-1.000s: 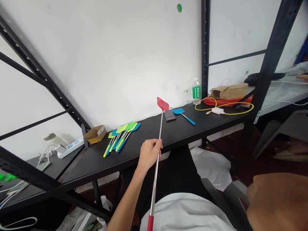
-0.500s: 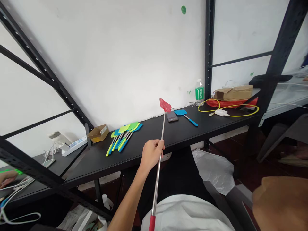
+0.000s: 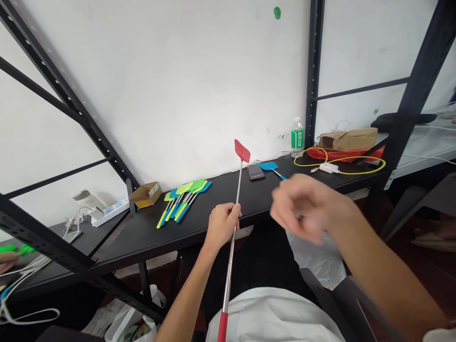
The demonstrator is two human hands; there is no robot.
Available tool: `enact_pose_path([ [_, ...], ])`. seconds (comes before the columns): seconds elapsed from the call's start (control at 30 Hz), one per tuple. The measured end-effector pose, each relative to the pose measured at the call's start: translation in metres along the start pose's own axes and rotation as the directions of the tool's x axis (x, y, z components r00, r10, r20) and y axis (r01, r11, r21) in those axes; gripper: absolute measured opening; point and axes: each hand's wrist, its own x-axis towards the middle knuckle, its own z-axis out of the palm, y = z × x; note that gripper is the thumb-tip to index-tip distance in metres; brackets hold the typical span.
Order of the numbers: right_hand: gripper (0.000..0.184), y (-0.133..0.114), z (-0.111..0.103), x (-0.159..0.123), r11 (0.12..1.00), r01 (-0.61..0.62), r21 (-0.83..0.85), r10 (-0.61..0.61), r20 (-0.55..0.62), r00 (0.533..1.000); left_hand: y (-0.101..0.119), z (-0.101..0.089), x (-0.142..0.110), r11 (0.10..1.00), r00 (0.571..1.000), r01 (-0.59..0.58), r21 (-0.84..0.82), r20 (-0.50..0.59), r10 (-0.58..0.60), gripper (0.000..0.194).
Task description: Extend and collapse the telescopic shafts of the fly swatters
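Observation:
My left hand [image 3: 221, 224] is closed around the metal rod of a long red fly swatter [image 3: 242, 150]. The swatter stands tilted, its red head up over the black table [image 3: 228, 199] and its red handle end down by my lap. My right hand [image 3: 304, 206] hovers in front of me to the right of the rod, blurred by motion, so its fingers cannot be read. A bunch of green and blue fly swatters [image 3: 183, 199] lies on the table to the left. One blue fly swatter [image 3: 270, 167] lies beside a dark phone [image 3: 255, 172].
A small cardboard box [image 3: 145, 194] sits at the table's left end. A water bottle [image 3: 297, 137], a yellow cable [image 3: 342, 161] with a white charger, a red bag and a brown carton lie at the right. Black rack posts frame the table. Another person's hand shows at far left.
My right arm has swung up into view from the lower right, its hand blurred. The red swatter's head has risen slightly; my left hand keeps its grip.

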Motion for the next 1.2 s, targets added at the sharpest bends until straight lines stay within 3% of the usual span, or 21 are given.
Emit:
enact_pose_path([
  [0.13,0.022,0.025,-0.019,0.034,0.945,0.108,0.31,-0.064,-0.148,0.987,0.001,-0.002,-0.001,1.0,1.0,0.006,-0.004,-0.014,-0.006,0.041],
  [0.3,0.019,0.031,-0.021,0.037,0.869,0.122,0.48,-0.084,-0.099,0.992,0.003,-0.003,-0.001,1.0,1.0,-0.005,-0.009,-0.022,0.005,0.041],
  [0.7,0.019,0.026,-0.005,0.038,0.853,0.178,0.491,-0.206,0.003,0.979,0.006,-0.004,-0.002,1.0,1.0,-0.014,-0.009,-0.016,0.014,0.041],
  [0.97,0.024,0.025,-0.006,0.039,0.869,0.163,0.468,-0.183,-0.003,0.983,0.004,-0.004,-0.002,1.0,1.0,-0.023,-0.005,-0.017,0.023,0.042],
  [1.1,0.029,0.027,-0.017,0.036,0.936,0.125,0.33,-0.1,-0.091,0.991,0.005,-0.005,-0.003,1.0,0.999,-0.026,-0.009,-0.025,0.025,0.042],
  [1.2,0.035,0.036,-0.028,0.036,0.996,0.024,0.08,-0.004,-0.243,0.97,0.007,-0.005,-0.003,0.999,0.999,-0.031,-0.02,-0.043,0.03,0.042],
])
